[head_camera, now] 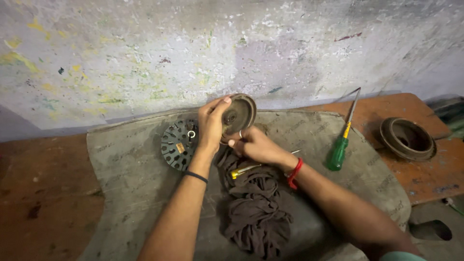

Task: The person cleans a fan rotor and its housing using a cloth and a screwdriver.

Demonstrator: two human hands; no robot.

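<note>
We've got the round metal cover [239, 114] tilted up at the far middle, left hand [210, 124] and right hand [255, 146] each closing a tight grip on it, above the grey-matted surface [140, 183] beneath a paint-flecked wall [145, 53].

one view only, from a camera on the person's head, looking down and forward over both forearms at close range. it faces a paint-flecked wall [232, 48], with a grey mat [130, 179] filling the lower frame and a wooden bench [415, 179] at the right edge.
</note>
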